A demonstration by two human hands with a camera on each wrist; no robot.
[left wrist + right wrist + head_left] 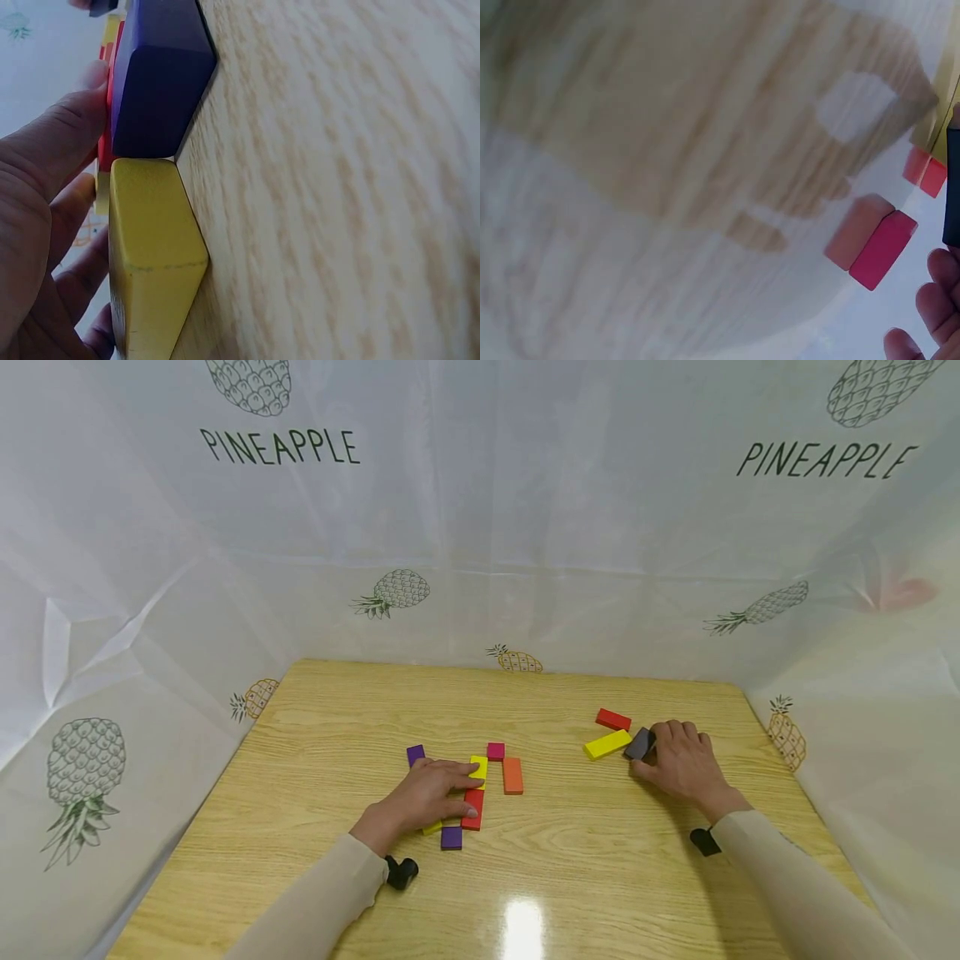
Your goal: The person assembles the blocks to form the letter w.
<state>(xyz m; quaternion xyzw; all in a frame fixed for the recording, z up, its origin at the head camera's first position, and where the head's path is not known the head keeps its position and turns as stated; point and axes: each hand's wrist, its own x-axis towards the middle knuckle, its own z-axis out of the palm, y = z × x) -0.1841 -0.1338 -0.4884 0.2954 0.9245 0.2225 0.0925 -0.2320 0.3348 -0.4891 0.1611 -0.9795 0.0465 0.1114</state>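
Observation:
My left hand [423, 793] reaches over a group of coloured blocks, fingers extended, fingertips on a yellow block [478, 767] and thumb on a red block [472, 811]. Close to this hand in the left wrist view, a purple block [161, 90] lies end to end with another yellow block [154, 217]. Over on the right, my right hand [684, 764] pinches a dark grey block [639, 744] between thumb and fingers. The dark block [952, 187] shows only partly at the edge of the right wrist view.
Beside the right hand lie a separate yellow block [607, 744] and a separate red block [613, 719]. An orange block [513, 776] and a small crimson block [496, 752] lie right of the left hand. A pineapple-print sheet [480, 510] hangs around the wooden table [570, 877].

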